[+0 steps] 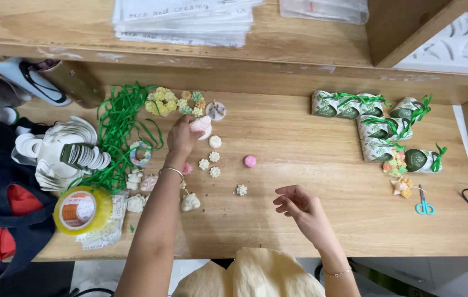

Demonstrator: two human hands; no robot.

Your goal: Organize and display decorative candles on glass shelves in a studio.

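My left hand reaches to the middle of the wooden table and grips a pale pink moulded piece. Around it lie small flower-shaped pieces in yellow, green and white, a white round one and a pink ball. A thin bracelet circles my left wrist. My right hand hovers lower, near the table's front edge, fingers loosely curled and apart with nothing in them. The nearest piece to it is a small white flower.
A heap of green ribbon, stacked white paper tags and a yellow tape roll lie at the left. Ribbon-tied patterned gift boxes and small blue scissors are at the right. Paper sheets rest on the shelf behind.
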